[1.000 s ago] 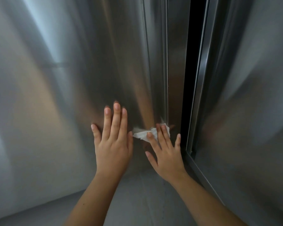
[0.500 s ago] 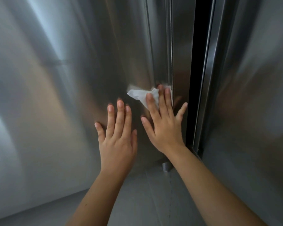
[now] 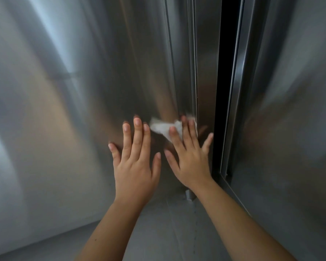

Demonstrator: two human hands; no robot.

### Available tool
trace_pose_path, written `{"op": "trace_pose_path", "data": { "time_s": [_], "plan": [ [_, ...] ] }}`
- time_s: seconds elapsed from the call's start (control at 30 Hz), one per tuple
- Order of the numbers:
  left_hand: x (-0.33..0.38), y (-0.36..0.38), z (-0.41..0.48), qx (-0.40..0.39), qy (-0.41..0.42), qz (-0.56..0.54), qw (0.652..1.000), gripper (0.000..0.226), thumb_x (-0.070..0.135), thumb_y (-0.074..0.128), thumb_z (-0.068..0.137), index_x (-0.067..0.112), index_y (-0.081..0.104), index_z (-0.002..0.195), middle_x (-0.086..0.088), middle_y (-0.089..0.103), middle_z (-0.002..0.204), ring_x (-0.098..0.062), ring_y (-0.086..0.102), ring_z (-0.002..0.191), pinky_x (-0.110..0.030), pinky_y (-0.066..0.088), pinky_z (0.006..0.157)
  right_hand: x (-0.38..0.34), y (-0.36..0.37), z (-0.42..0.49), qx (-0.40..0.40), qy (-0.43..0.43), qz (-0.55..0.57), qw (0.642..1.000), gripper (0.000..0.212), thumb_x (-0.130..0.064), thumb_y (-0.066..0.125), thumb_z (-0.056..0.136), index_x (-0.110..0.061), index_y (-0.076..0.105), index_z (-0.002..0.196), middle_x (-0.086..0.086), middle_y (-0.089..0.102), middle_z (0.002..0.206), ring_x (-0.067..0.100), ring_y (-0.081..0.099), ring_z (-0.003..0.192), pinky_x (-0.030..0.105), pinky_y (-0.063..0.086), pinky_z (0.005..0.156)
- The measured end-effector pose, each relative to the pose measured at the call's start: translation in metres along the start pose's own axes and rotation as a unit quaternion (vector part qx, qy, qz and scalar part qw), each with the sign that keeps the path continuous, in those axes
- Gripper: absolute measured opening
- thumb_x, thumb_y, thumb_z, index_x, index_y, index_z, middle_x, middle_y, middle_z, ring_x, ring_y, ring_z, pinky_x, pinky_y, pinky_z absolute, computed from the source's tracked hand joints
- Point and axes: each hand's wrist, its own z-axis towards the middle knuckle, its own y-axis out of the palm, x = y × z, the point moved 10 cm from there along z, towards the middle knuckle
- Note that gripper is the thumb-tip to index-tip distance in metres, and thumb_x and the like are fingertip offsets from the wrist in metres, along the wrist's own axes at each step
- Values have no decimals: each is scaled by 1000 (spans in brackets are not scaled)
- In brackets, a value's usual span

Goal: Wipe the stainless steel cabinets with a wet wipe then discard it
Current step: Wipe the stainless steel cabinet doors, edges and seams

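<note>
One wet wipe (image 3: 161, 128) pressed under flat right hand (image 3: 190, 162); left hand (image 3: 135, 166) flat on cabinet door (image 3: 64, 110).

Bare forearms (image 3: 109, 232), bare hands (image 3: 135, 172)

I saw only part of the wipe (image 3: 163, 128); the rest lay hidden under the fingers of the right hand (image 3: 190, 159), and its loose edge was smeared by blur. Both forearms ran off the bottom of the picture. The gap (image 3: 226, 72) beside the cabinet door (image 3: 68, 129) was plain black, and I made out nothing inside. A small metal piece (image 3: 189, 195) under the right wrist was half covered, and I couldn't tell what it was.
</note>
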Motion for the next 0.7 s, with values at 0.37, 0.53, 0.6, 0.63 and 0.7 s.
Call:
{"op": "trace_pose_path", "data": {
  "time_s": [0.37, 0.53, 0.6, 0.63, 0.7],
  "plan": [
    [2, 0, -1, 5, -2, -16, 1000, 61, 31, 36, 90, 8, 17, 143, -6, 6, 151, -12, -12, 142, -57, 6, 107, -4, -13, 24, 27, 1, -6, 1000, 68, -45, 29, 95, -34, -16, 145, 4, -3, 152, 15, -13, 142, 55, -17, 106],
    [3, 0, 1, 3, 1, -16, 1000, 61, 31, 37, 90, 7, 18, 143, -8, 7, 151, -17, -1, 140, -60, 10, 105, 3, 9, -7, 12, -6, -10, 1000, 67, -45, 28, 95, -32, -15, 145, 1, -12, 154, 18, -10, 143, 54, -14, 108],
    [2, 0, 0, 5, 0, -10, 1000, 62, 32, 37, 89, 6, 19, 142, -8, 8, 150, -17, -1, 140, -60, 9, 105, 6, 16, -18, 4, -8, -12, 1000, 66, -44, 26, 96, -32, -16, 145, -1, -19, 154, 18, -10, 143, 56, -13, 108],
    [2, 1, 0, 5, 0, -8, 1000, 63, 33, 37, 89, 6, 18, 142, -9, 7, 150, -17, -1, 139, -60, 10, 105, 7, 19, -23, 2, -10, -13, 1000, 65, -44, 25, 96, -32, -15, 146, -1, -18, 154, 18, -9, 143, 58, -9, 107],
    [2, 2, 0, 4, 2, -1, 1000, 63, 34, 38, 89, 6, 17, 143, -9, 7, 150, -18, -1, 139, -61, 11, 105, 9, 23, -33, -3, -17, -18, 1000, 65, -44, 26, 96, -31, -13, 146, 0, -14, 155, 18, -8, 143, 61, -3, 105]
  ]
}}
